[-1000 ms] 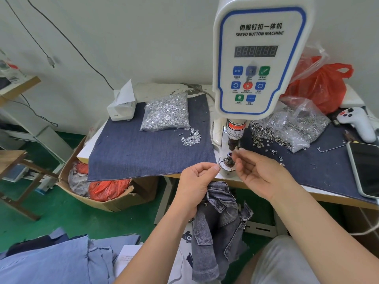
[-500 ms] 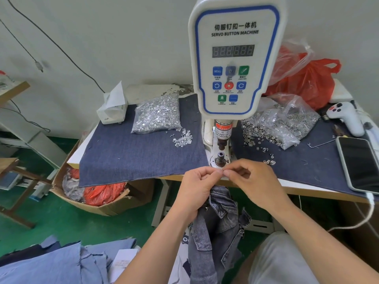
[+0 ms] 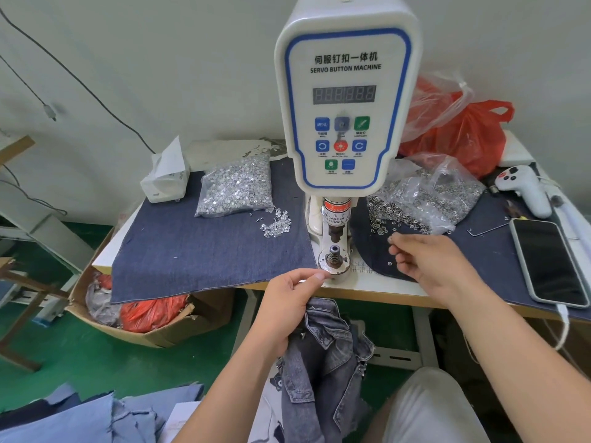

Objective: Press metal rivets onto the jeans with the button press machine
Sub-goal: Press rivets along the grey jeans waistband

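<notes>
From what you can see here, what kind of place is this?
Most likely a small garment workshop. A servo button machine stands on the table, bags of metal rivets lie beside it, and grey jeans hang at the table's front edge.

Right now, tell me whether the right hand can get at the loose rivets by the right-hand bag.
Probably yes. The right hand hovers just in front of the loose rivets spilled from the bag, and nothing lies between them; the press stands off to its left.
</notes>
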`<state>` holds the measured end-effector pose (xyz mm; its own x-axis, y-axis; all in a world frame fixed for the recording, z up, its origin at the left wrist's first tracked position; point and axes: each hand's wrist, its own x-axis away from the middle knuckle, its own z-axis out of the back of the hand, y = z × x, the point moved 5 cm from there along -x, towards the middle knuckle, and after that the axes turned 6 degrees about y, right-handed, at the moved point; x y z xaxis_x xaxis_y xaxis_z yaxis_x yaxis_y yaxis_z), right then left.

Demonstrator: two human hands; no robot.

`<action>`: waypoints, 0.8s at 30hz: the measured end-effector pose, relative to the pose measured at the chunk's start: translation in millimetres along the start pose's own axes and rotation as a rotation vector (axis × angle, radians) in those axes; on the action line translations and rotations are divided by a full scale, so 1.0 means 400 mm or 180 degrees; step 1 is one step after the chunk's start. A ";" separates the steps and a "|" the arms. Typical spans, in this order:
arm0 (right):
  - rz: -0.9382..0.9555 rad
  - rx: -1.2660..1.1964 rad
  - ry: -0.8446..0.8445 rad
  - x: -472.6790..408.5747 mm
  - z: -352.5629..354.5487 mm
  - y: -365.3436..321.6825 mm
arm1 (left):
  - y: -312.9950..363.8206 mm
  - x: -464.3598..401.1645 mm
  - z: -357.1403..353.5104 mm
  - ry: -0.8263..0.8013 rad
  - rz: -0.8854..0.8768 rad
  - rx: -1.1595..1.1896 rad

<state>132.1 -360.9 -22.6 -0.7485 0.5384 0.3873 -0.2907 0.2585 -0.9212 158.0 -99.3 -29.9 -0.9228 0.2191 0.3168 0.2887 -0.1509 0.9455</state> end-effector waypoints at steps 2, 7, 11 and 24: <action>0.0530 0.0906 0.0337 -0.015 0.012 -0.013 | -0.002 -0.007 0.008 0.0086 -0.0006 -0.0057; 0.1874 0.3188 0.0727 -0.038 -0.015 -0.060 | 0.001 -0.026 0.027 0.0237 0.0016 -0.0124; 0.2012 0.3462 0.0718 -0.056 -0.036 -0.070 | 0.002 -0.034 0.037 0.0292 0.0026 -0.0176; 0.1982 0.2603 0.0523 0.022 -0.049 -0.008 | 0.078 -0.194 0.163 0.1894 -0.0311 -0.2029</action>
<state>138.1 -341.3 -15.4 -0.8320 0.5085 -0.2217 -0.2420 -0.6924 -0.6797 255.3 -58.2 -19.9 -0.9671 -0.2531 -0.0237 0.1681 -0.7064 0.6876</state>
